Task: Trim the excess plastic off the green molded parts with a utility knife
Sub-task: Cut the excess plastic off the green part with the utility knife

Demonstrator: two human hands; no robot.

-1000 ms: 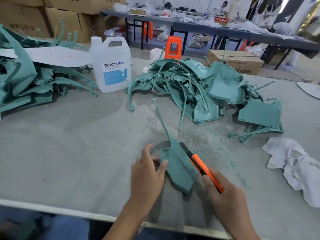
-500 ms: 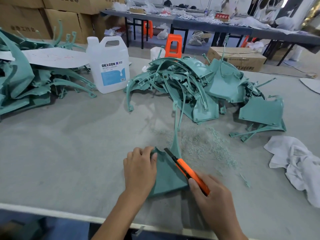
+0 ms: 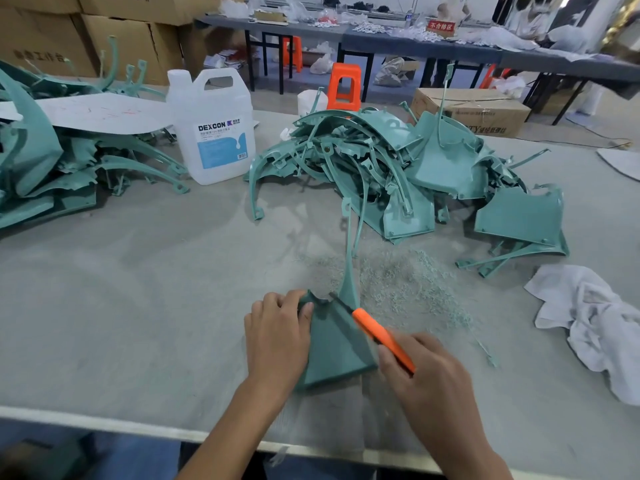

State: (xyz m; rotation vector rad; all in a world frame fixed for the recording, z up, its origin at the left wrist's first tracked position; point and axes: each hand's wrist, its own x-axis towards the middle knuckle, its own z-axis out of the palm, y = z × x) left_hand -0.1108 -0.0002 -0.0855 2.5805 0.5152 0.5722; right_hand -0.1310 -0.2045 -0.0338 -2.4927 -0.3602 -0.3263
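A green moulded plastic part [image 3: 334, 344] with a long thin stem is pinned to the near table by the left hand [image 3: 277, 337], fingers curled over its left edge. An orange utility knife [image 3: 375, 332] is gripped in the closed right hand [image 3: 429, 379], blade at the stem's base — trimming is judged under way; a steady, controlled draw along the edge is called for next.

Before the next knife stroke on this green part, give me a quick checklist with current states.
1. Green part pinned on the table by the left hand: ok.
2. Utility knife gripped in the right hand: ok.
3. Blade tip at the part's upper edge beside its long stem: ok.
4. Left fingertips near the blade end, at the same upper edge: not ok, move them back.
5. Blade extension and sharpness: cannot tell, too blurred.
6. Shavings and white rag lie off to the right, clear of the part: ok.
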